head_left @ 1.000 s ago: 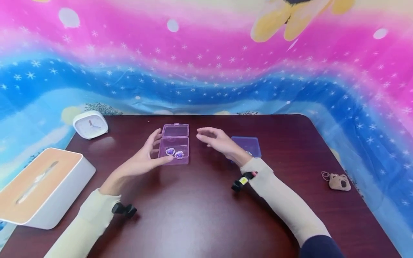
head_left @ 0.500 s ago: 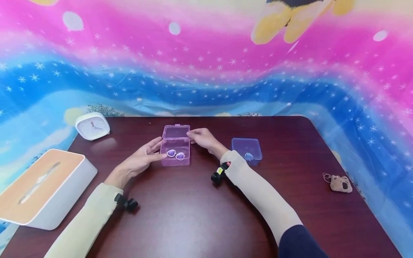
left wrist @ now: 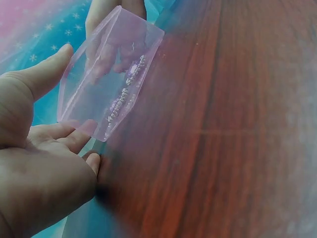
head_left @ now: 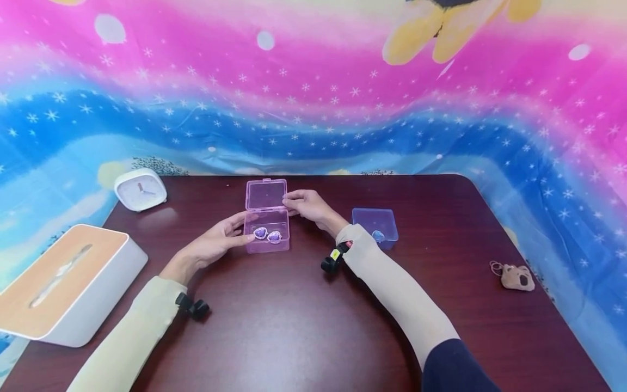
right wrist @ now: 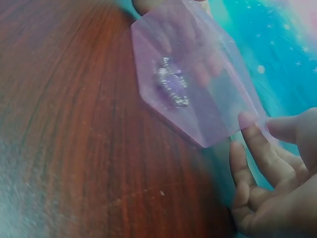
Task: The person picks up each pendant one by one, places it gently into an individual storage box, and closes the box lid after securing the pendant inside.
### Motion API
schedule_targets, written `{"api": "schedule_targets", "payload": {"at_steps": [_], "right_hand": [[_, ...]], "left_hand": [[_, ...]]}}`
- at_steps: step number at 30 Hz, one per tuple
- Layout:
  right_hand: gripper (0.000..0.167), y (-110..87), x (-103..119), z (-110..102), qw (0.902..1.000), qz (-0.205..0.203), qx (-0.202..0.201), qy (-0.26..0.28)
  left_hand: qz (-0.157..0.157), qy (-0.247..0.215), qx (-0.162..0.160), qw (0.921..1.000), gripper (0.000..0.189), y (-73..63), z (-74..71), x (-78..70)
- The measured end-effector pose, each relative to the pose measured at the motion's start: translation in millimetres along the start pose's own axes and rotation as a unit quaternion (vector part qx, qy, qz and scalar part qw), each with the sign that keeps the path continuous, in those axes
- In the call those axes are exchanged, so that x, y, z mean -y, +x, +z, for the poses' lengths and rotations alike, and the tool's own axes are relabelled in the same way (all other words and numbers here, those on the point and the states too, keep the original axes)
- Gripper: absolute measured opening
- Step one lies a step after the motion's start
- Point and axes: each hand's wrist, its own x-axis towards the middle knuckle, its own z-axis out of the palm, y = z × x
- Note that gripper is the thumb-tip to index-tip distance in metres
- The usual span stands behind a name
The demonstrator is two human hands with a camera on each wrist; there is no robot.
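Note:
A clear pink plastic box (head_left: 266,242) sits on the table with its hinged lid (head_left: 266,195) raised at the back. Inside lie two purple heart-shaped jewels (head_left: 274,237) with sparkling rims. My left hand (head_left: 210,243) holds the box's left side, thumb near the front and fingers further back; the left wrist view shows that hand (left wrist: 44,163) around the near end. At the lid's lower right corner, my right hand (head_left: 313,208) pinches the edge between thumb and fingers. In the right wrist view, this hand's (right wrist: 277,173) fingertips meet the translucent pink plastic, with its other fingers loosely bent.
A blue see-through box (head_left: 374,222) with a light blue jewel (head_left: 377,236) stands right of the pink one. At the left are a white clock (head_left: 140,190) and a tissue box (head_left: 73,283). A small furry keychain pouch (head_left: 517,277) lies near the right edge.
My right hand has come left from beside the blue box to the pink box's lid. The lid now stands a little more upright. My left hand has settled against the box's side.

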Motion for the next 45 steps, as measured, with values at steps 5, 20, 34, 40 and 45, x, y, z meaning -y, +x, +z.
{"api": "schedule_targets", "payload": {"at_steps": [5, 20, 34, 40, 45], "right_hand": [[0.04, -3.9, 5, -6, 0.9994, 0.014, 0.01, -0.028], [0.084, -12.7, 30, -23, 0.9942, 0.089, 0.046, -0.039], [0.068, -21.3, 28, -25, 0.9925, 0.048, 0.107, -0.035], [0.055, -28.5, 21, -30, 0.9917, 0.008, 0.124, -0.032], [0.046, -33.8, 17, -33, 0.9906, -0.022, 0.127, -0.046]], "left_hand": [[-0.002, 0.007, -0.003, 1.0, 0.078, -0.8, -0.5, 1.1], [0.004, 0.019, 0.004, 0.9998, 0.078, -0.2, 1.1, -0.5], [-0.016, 0.003, -0.004, 0.9999, 0.084, -5.6, 0.4, 3.1], [-0.015, 0.027, -0.019, 0.9993, 0.085, -5.5, 0.6, 1.3], [0.026, 0.047, -0.044, 0.9976, 0.088, -1.8, 1.1, -1.7]]}}
